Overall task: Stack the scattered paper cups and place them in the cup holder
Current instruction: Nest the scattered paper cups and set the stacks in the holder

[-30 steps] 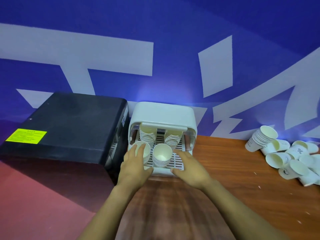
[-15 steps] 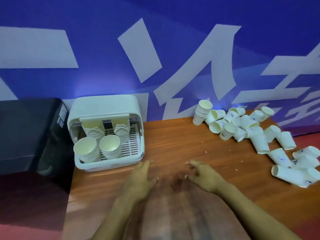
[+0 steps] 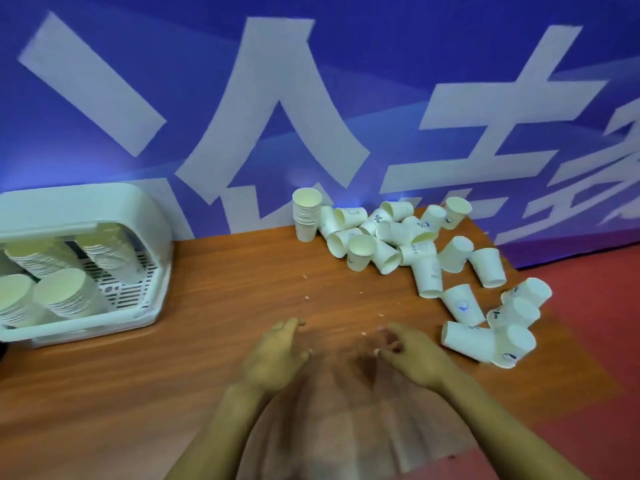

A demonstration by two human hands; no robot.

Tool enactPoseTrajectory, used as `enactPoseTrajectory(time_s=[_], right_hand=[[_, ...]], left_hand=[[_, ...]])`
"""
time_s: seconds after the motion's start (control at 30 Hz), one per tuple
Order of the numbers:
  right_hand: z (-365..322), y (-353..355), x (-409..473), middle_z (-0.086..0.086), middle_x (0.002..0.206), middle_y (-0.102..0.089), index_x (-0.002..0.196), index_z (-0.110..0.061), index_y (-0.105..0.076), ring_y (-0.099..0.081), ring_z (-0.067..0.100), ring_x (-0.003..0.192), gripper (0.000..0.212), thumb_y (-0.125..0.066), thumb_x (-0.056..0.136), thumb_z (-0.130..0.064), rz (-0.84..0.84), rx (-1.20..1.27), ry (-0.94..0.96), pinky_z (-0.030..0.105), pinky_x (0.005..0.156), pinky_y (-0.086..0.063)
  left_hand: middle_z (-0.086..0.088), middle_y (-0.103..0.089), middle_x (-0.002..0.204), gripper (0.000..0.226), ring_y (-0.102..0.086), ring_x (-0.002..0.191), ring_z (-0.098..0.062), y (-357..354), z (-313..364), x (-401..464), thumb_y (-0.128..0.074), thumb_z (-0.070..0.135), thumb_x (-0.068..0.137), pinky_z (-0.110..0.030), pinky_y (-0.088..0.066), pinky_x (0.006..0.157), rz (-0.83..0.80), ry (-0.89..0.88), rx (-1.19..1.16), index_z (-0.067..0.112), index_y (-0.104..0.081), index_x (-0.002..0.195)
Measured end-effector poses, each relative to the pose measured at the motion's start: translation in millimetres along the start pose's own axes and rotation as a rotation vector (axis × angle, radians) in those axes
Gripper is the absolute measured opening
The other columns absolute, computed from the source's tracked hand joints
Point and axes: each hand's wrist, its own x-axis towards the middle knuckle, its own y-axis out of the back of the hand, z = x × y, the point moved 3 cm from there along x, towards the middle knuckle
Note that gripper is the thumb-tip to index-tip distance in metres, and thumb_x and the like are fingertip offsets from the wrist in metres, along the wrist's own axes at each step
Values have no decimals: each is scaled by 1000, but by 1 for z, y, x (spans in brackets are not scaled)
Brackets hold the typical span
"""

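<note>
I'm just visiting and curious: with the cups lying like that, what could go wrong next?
The loose cups lie on their sides near the table's right edge, so a nudge from the right hand might roll some off. The short stack leans among the pile and could topple. The cup holder already looks crowded, so another stack may not fit easily.

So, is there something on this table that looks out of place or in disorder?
Yes. Many loose paper cups lie tipped over in a heap at the table's far right, some close to its right edge. Only one short stack stands upright beside them. Small pale crumbs dot the wood. The cup holder looks orderly.
</note>
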Motion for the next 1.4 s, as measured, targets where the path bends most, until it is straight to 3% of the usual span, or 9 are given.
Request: enactPoseTrajectory(time_s=[0.07,0.27,0.47,0.6,0.73,0.87,1.03,1.2,1.4], right_hand=[[33,19,-7,-4,98,-66,97,-35,-53,-63,12,86,20,-66,82,-39,12,-8,-23,36,81,-52],[71,45,-12,-7,88,-59,90,-34,-47,-59,11,83,20,-66,84,-34,19,-20,-11,23,71,-46],[93,62,-18,-6,113,-60,109,-26,-55,-57,13,105,28,-64,84,-34,31,-88,-54,33,91,-49],[121,89,-27,-5,136,-47,135,-31,-42,-49,18,120,56,-62,84,-37,60,-408,-95,32,92,-47],[155,112,-21,-2,137,-45,139,-31,-37,-46,21,120,64,-64,81,-37,64,-563,-115,35,92,-46],[187,124,-4,-1,138,-43,138,-31,-38,-46,21,120,62,-60,81,-36,69,-617,-84,34,92,-45],[221,122,11,-1,136,-41,139,-30,-35,-40,22,121,69,-66,78,-39,-6,-672,29,33,89,-44],[245,119,21,0,139,-37,142,-27,-32,-38,23,124,68,-62,82,-20,-94,-555,124,33,91,-44],[259,110,31,4,136,-38,141,-25,-34,-37,26,125,65,-60,83,-14,-154,-496,165,36,99,-42]], left_hand=[[-5,-52,129,52,-49,123,-24,-28,26,3,-64,27,86,-28,-37,102,-25,-3,-29,18,-46,133],[-6,-45,139,60,-41,130,-22,-65,54,7,-63,30,86,-24,-31,106,-100,5,39,15,-40,139],[-2,-49,129,58,-46,123,-24,-64,74,37,-67,34,82,-35,-40,103,-51,4,30,25,-43,135],[-1,-48,131,58,-46,124,-24,-85,102,54,-67,28,82,-34,-40,103,-114,-20,0,29,-43,135],[-1,-42,136,60,-41,128,-23,-104,139,57,-63,27,86,-27,-35,103,-156,-42,50,26,-37,140],[0,-37,140,64,-33,133,-25,-130,177,68,-62,31,85,-37,-33,108,-168,-33,235,30,-32,141],[2,-30,146,67,-23,137,-21,-185,235,101,-61,23,85,-36,-31,104,-152,-100,346,27,-30,143],[-2,-19,155,75,-11,145,-24,-242,252,122,-59,20,87,-43,-23,110,-177,-169,622,26,-15,148],[-4,-23,153,66,-17,143,-27,-261,250,131,-52,24,91,-46,-21,108,-146,-118,673,25,-17,147]])
